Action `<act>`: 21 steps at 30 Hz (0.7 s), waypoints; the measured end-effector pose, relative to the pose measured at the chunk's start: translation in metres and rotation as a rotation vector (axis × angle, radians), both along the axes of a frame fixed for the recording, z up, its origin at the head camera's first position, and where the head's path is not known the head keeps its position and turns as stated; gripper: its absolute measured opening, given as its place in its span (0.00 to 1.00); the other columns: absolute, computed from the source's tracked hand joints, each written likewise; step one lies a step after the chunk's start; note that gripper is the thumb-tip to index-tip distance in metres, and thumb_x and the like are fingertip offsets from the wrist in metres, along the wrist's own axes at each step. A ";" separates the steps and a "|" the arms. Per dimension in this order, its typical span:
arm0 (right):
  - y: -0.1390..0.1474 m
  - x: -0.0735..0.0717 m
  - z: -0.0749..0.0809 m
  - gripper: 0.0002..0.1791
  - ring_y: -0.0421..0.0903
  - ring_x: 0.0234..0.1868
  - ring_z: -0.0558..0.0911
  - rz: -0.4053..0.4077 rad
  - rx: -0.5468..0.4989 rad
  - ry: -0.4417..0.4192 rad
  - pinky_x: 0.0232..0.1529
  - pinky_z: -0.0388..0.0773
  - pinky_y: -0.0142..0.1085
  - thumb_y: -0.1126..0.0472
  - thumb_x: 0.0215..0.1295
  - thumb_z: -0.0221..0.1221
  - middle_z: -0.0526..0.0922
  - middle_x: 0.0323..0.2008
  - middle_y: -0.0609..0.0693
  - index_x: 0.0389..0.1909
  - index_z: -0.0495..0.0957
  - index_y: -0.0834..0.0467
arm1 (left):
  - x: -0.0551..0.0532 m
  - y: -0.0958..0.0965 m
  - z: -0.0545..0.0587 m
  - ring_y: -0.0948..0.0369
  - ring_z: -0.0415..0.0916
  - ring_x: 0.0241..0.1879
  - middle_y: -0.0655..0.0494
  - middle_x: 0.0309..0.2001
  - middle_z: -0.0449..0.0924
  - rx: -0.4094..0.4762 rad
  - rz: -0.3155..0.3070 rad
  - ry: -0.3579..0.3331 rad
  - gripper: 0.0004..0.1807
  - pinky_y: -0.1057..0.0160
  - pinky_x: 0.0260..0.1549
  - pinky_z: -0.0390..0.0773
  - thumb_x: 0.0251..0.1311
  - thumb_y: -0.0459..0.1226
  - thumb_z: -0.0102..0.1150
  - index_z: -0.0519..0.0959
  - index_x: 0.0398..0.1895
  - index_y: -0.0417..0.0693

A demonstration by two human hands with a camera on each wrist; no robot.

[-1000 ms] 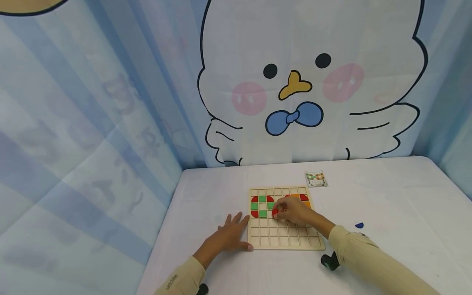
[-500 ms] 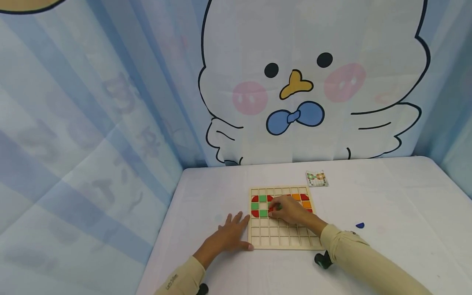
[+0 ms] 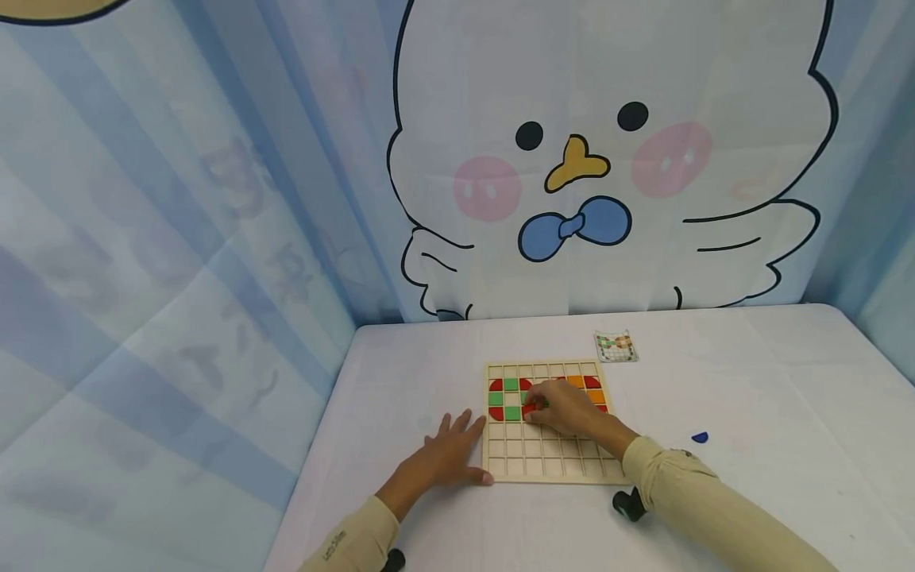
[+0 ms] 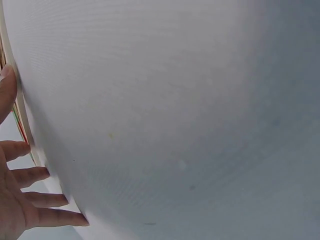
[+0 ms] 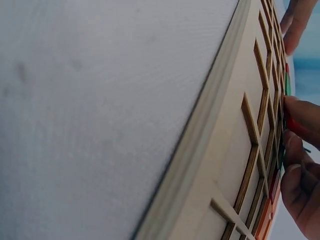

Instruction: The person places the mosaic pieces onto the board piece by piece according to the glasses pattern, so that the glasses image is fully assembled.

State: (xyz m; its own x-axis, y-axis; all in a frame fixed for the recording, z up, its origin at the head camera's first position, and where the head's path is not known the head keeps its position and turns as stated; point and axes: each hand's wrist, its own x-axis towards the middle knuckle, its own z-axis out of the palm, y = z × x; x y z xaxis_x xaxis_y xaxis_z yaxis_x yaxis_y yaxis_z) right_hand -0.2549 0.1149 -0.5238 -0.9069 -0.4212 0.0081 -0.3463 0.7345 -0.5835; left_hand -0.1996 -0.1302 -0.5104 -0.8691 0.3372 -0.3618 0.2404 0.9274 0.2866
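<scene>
A wooden grid board lies on the white table, its upper rows partly filled with red, green and orange tiles. At its left edge rests my left hand, fingers spread; the left wrist view shows its thumb against the board's side. Over the middle of the board, my right hand pinches a red tile at a cell of the third row. A bit of green shows among those fingers. The right wrist view has that red tile between finger and thumb, largely covered.
A small patterned card lies beyond the board's far right corner. Right of the board is a dark blue piece. Behind the table hangs a cartoon curtain.
My right hand has shifted slightly left with the red tile, down onto the cell beside the green tile. My left hand stays in place at the board's edge.
</scene>
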 end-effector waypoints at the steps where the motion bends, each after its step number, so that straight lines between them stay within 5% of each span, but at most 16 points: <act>1: 0.000 0.000 0.000 0.09 0.39 0.30 0.73 0.006 0.001 0.002 0.34 0.72 0.33 0.55 0.61 0.71 0.78 0.27 0.40 0.40 0.86 0.52 | 0.000 0.000 0.000 0.35 0.47 0.77 0.46 0.80 0.52 0.001 0.000 -0.002 0.55 0.25 0.61 0.63 0.48 0.59 0.74 0.59 0.79 0.56; 21: 0.002 0.000 0.001 0.08 0.40 0.30 0.74 -0.009 -0.010 -0.026 0.35 0.72 0.35 0.56 0.60 0.71 0.78 0.27 0.41 0.37 0.85 0.53 | 0.000 0.002 0.002 0.36 0.47 0.77 0.47 0.80 0.52 -0.006 0.012 -0.008 0.55 0.26 0.62 0.62 0.48 0.58 0.74 0.59 0.79 0.57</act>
